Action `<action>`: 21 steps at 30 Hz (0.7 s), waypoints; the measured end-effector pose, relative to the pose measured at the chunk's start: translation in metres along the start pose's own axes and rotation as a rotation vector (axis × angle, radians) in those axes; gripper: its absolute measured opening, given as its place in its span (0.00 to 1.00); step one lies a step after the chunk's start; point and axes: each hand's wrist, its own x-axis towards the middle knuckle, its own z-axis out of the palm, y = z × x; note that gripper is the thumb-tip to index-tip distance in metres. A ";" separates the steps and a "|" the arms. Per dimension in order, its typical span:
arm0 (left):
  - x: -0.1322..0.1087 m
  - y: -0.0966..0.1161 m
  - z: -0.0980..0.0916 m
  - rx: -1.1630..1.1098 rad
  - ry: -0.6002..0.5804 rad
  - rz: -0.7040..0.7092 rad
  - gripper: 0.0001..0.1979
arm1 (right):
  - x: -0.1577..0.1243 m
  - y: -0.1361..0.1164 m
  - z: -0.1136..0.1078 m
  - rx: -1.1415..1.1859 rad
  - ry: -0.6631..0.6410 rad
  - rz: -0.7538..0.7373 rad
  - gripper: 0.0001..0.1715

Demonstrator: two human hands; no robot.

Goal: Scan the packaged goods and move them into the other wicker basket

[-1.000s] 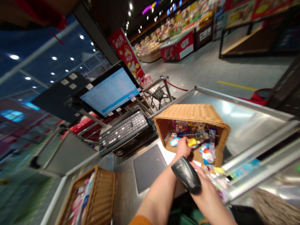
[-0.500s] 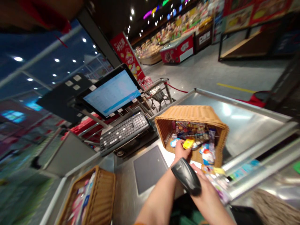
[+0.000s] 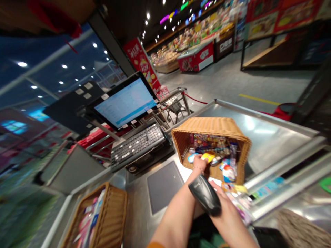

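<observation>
A wicker basket (image 3: 210,125) lies tipped on its side on the steel counter, its mouth facing me and full of colourful snack packets. My left hand (image 3: 200,164) reaches into its mouth, fingers closed on a small yellow packet (image 3: 208,157). My right hand (image 3: 224,210) grips a black handheld barcode scanner (image 3: 205,194), just in front of the basket. Several loose packets (image 3: 239,201) lie beside that hand, at the basket's lower right corner. The scanner hides part of the counter between my hands.
A keyboard (image 3: 138,146) and a touchscreen monitor (image 3: 125,105) stand left of the basket. A dark mat (image 3: 164,187) is set into the counter. A second wicker basket (image 3: 111,220) holding goods sits at lower left. A metal cart (image 3: 176,103) stands beyond the monitor.
The yellow packet has shifted left, closer to the basket's mouth, with my left hand. My right hand and the scanner stay almost still, and the whole view has tilted slightly.
</observation>
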 end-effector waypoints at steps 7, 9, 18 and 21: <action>-0.015 0.007 -0.021 0.161 0.092 0.102 0.08 | 0.002 -0.005 -0.005 -0.004 -0.026 -0.016 0.25; -0.021 0.011 -0.027 0.186 0.134 0.151 0.10 | 0.003 -0.007 -0.006 -0.001 -0.033 -0.018 0.25; -0.042 0.005 -0.062 0.311 0.340 0.416 0.12 | 0.001 0.001 0.001 0.026 -0.049 -0.074 0.23; -0.049 0.003 -0.075 0.323 0.410 0.457 0.11 | 0.000 0.001 0.004 0.028 -0.073 -0.078 0.23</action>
